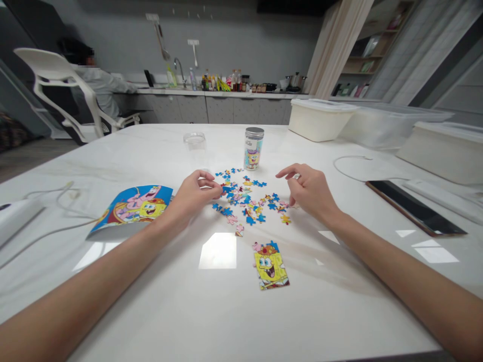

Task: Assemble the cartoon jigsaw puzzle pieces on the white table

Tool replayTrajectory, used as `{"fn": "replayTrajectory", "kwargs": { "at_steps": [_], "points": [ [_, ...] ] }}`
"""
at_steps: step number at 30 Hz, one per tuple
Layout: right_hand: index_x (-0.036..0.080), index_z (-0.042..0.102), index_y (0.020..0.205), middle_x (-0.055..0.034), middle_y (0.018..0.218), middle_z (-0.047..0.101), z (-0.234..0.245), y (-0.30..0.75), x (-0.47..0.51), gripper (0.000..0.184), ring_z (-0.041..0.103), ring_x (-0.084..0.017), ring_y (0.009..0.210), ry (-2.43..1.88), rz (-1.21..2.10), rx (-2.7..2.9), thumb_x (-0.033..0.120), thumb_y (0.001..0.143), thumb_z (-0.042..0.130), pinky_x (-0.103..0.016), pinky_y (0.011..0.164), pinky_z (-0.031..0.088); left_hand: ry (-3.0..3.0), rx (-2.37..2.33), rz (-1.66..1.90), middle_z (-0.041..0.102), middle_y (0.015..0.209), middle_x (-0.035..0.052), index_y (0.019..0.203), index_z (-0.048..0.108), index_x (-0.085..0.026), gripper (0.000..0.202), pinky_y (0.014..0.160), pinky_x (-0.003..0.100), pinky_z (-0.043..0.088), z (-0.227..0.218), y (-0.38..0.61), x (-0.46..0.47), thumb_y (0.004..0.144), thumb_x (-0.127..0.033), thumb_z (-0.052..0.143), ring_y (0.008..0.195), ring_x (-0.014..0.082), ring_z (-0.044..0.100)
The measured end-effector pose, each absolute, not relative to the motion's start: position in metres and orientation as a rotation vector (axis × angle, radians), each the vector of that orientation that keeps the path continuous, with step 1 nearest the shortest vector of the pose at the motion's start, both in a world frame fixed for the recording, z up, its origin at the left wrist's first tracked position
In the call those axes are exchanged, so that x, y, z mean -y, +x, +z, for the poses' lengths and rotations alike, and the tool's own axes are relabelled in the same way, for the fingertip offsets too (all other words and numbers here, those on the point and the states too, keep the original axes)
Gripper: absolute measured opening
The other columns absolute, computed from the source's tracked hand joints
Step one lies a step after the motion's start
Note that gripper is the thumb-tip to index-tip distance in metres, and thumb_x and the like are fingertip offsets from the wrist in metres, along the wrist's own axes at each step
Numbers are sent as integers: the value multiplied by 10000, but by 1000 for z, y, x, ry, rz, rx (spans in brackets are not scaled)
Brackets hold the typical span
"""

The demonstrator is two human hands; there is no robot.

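Loose jigsaw puzzle pieces (247, 197), mostly blue, pink and yellow, lie scattered in the middle of the white table. At the left side of this pile, my left hand (198, 190) is closed in a pinch, with a puzzle piece (225, 190) at its fingertips. My right hand (308, 190) hovers over the pile's right side, index finger stretched out and the other fingers bent, apparently holding nothing. Nearer to me lies a joined section of puzzle (270, 266) showing a yellow cartoon face. A curled picture sheet (138, 206) rests beside my left forearm.
Behind the pieces stand a picture-covered jar (252, 149) with a metal lid and a clear jar (196, 151). A phone (413, 206) and cables are at right, a white device (18, 223) at left. Storage boxes (320, 119) line the far right. A person (100, 90) sits beyond the table.
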State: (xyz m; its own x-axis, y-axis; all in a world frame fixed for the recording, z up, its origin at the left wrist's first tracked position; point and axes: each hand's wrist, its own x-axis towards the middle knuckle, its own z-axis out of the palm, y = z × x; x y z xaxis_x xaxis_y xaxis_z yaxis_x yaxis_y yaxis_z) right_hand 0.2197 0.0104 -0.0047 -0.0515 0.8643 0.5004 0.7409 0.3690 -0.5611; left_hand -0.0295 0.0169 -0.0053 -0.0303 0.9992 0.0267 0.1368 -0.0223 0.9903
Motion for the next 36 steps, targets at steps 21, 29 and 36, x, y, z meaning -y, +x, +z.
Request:
{"fn": "replayTrajectory", "kwargs": {
  "at_steps": [21,29,36],
  "points": [
    [160,631,1051,-68,834,737,-13,219,-13,294,689,-193,736,-1433,346,1961,188,866,404,-344,727,535,1453,-1358,1082,671,756,2,889,541,-178,336,589,244,478,-10,-30,-18,607,-207,722,684,143,648],
    [194,630,1172,-93,1341,588,-34,225,-21,328,464,-232,1314,-1270,222,2425,290,981,381,-473,1102,352,1520,-1301,1018,696,724,9,866,543,-190,326,607,265,489,-14,-31,-20,596,-215,724,669,154,653],
    [207,667,1040,-89,1208,642,-26,223,-18,285,587,-221,1108,-1243,235,2391,256,971,396,-427,1000,431,1575,-1372,1105,680,725,11,844,540,-190,306,541,244,469,-14,-36,-24,591,-226,708,635,153,644]
  ]
}}
